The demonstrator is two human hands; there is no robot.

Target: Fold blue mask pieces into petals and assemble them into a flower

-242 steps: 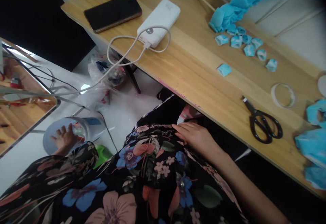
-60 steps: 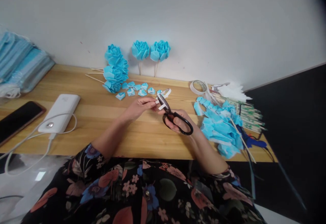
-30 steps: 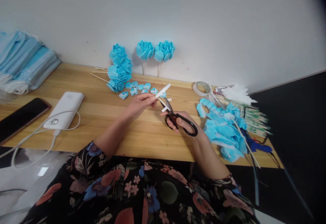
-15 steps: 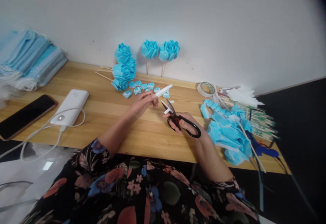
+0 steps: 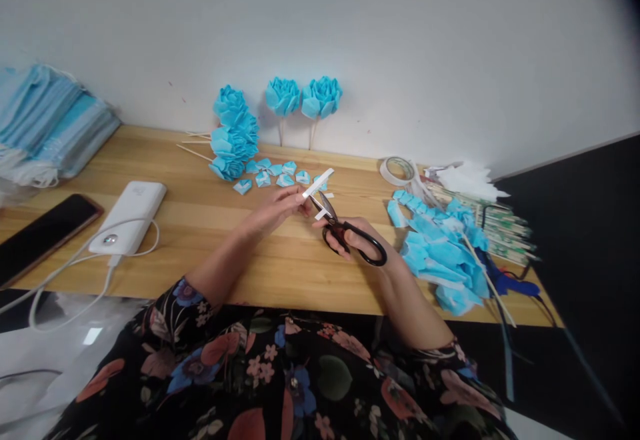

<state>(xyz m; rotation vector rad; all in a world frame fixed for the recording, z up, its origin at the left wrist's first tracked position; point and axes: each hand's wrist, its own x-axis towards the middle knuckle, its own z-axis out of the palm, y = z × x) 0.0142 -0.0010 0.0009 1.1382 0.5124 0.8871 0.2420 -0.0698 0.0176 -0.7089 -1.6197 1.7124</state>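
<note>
My left hand (image 5: 285, 205) pinches a narrow white strip (image 5: 320, 183) that looks like tape or paper and slants up to the right. In my right hand (image 5: 353, 237) are black-handled scissors (image 5: 367, 247), their blades pointing up and left at the strip near my left fingers. A short cut white piece (image 5: 321, 214) clings at the blades. Just beyond my hands lie several small folded blue petals (image 5: 285, 179) on the wooden table (image 5: 280, 270), and a tiny white scrap (image 5: 329, 195) rests near them.
Blue flowers on sticks (image 5: 233, 140) lie at the back left; two more (image 5: 321, 98) lean against the wall. Face masks (image 5: 65, 123), a phone (image 5: 47, 237) and a white power bank (image 5: 131, 217) are left. Right are a tape roll (image 5: 397, 171), blue sheets (image 5: 443, 257) and a blue glue gun (image 5: 515, 285).
The scissor blades have come up to the strip beside my left fingers; before, they stood a little apart from it. The whole view has shifted slightly.
</note>
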